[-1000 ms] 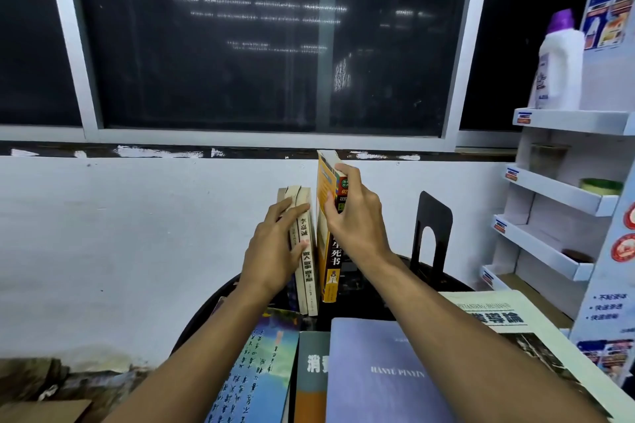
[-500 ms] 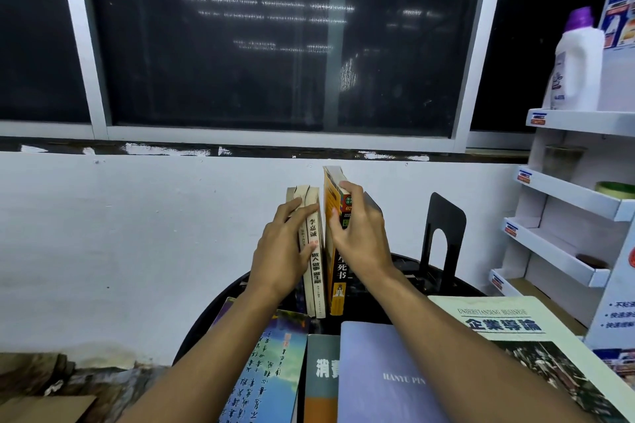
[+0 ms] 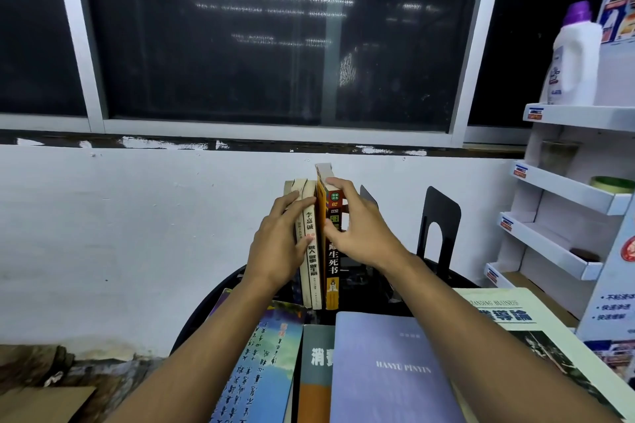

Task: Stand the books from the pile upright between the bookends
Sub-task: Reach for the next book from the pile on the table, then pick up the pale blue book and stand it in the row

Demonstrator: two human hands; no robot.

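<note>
Round black table (image 3: 202,316) against a white wall (image 3: 120,233), below a dark window (image 3: 275,38). Item one: cream-spined books (image 3: 311,251), standing upright at the far side of the table, spines toward the camera. The left hand (image 3: 275,247) lies flat against their spines, its fingers (image 3: 292,203) straight and released, grasping nothing. Item two: orange-and-black book (image 3: 332,261), upright, taller, touching the right side of the cream-spined books. The right hand (image 3: 364,233) grips it near the top, thumb on the spine and fingers (image 3: 338,184) curled over its upper right edge. Item three: black bookend (image 3: 438,227), upright, to the right of the standing books and apart from them, with a gap between. Whether a bookend stands on the left of the row cannot be told. Item four: the pile, lying flat on the near side of the table: a blue book (image 3: 261,371) at left, a grey-and-orange book (image 3: 316,374) beside it, a lavender book (image 3: 388,371) overlapping that, and a large pale green book (image 3: 508,316) at right under the right forearm. At far right, a white shelf unit (image 3: 563,187) with a white bottle (image 3: 574,58), purple-capped, on its top shelf.
</note>
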